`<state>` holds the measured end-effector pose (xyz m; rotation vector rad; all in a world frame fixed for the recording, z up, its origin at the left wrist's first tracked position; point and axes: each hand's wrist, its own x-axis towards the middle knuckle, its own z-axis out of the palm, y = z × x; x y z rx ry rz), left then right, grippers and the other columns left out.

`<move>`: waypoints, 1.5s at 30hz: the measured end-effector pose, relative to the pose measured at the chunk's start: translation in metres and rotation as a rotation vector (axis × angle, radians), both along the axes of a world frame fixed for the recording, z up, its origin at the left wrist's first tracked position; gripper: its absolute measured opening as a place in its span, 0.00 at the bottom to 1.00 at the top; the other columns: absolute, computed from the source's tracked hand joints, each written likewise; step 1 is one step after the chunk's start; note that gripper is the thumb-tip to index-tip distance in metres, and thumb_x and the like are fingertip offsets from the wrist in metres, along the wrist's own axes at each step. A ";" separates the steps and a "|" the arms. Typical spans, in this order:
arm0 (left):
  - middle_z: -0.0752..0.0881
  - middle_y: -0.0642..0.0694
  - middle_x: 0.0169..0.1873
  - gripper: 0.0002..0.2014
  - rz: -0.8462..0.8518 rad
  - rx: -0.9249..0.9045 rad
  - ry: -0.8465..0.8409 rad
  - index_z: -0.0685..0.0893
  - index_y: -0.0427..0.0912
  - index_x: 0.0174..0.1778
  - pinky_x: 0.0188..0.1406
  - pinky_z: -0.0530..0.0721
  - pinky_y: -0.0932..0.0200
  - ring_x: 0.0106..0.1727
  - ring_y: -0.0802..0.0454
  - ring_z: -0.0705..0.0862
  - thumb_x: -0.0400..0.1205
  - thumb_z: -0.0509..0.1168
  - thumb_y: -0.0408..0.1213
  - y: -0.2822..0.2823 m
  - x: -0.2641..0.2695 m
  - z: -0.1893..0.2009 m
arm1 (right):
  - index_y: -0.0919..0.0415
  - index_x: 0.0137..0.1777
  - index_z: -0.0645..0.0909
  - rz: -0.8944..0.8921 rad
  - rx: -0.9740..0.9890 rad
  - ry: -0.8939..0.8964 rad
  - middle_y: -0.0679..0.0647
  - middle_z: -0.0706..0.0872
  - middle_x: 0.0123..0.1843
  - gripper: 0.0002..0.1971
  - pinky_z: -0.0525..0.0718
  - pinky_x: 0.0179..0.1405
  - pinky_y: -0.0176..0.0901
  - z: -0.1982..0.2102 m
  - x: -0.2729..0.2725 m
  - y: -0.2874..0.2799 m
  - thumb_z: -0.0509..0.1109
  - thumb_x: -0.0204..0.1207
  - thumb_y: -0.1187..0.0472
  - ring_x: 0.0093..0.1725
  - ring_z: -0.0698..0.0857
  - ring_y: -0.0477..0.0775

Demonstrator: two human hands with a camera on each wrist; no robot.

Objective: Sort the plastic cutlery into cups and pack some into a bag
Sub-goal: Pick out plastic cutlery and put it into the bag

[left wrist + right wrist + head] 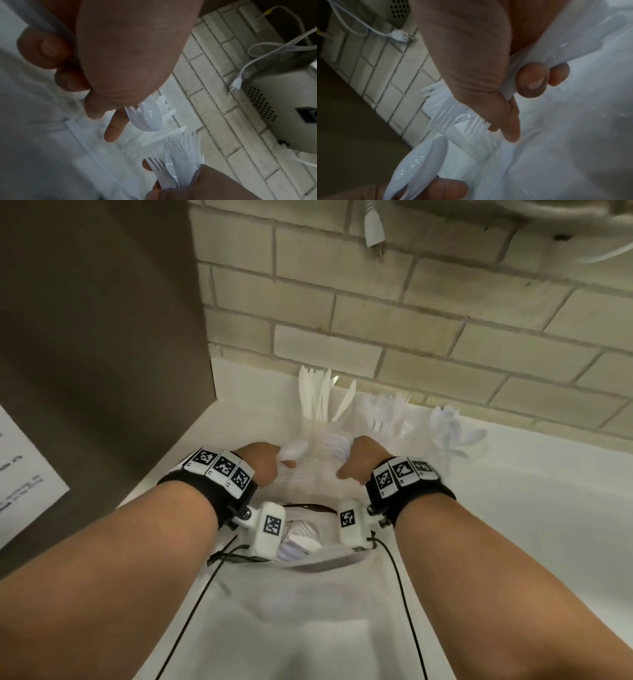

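A white bag (308, 611) lies on the white counter (531, 491), its mouth (308, 529) open below my wrists with white cutlery inside. My left hand (263, 463) grips a white spoon (291, 453) together with a fork; the spoon bowl (150, 119) sticks out past the fingers. My right hand (359, 460) grips a bundle of white forks (164, 171), their tines pointing away from me. Both hands hover just above the bag's far edge. Behind them stand three clear cups: knives (315, 405), forks (387, 412), spoons (448, 433).
A brick wall (411, 320) runs behind the cups. A brown panel (102, 337) closes the left side, with a printed sheet (20, 474) on it. A grey power plug (373, 231) hangs from above. A grey appliance (283, 94) sits high on the right.
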<state>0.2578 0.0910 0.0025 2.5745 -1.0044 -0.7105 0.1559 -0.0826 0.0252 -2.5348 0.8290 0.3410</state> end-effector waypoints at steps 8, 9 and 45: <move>0.82 0.45 0.62 0.13 -0.014 0.039 -0.061 0.86 0.51 0.60 0.51 0.72 0.62 0.52 0.49 0.78 0.86 0.58 0.40 -0.008 0.008 -0.016 | 0.63 0.43 0.74 0.118 -0.058 0.050 0.56 0.80 0.42 0.14 0.80 0.36 0.44 -0.011 -0.001 0.001 0.79 0.69 0.61 0.42 0.81 0.56; 0.82 0.45 0.60 0.13 -0.025 0.045 -0.074 0.87 0.51 0.59 0.51 0.71 0.61 0.51 0.49 0.77 0.86 0.59 0.43 -0.008 0.007 -0.015 | 0.61 0.39 0.72 0.123 -0.053 0.035 0.56 0.80 0.42 0.15 0.77 0.31 0.41 -0.009 -0.002 0.002 0.79 0.69 0.61 0.39 0.80 0.55; 0.88 0.51 0.25 0.07 0.420 -1.030 0.460 0.83 0.38 0.36 0.13 0.68 0.70 0.29 0.57 0.89 0.72 0.75 0.26 0.036 -0.106 0.119 | 0.59 0.48 0.84 -0.167 0.697 -1.015 0.53 0.85 0.40 0.03 0.77 0.23 0.41 0.122 -0.087 0.068 0.73 0.77 0.65 0.22 0.75 0.49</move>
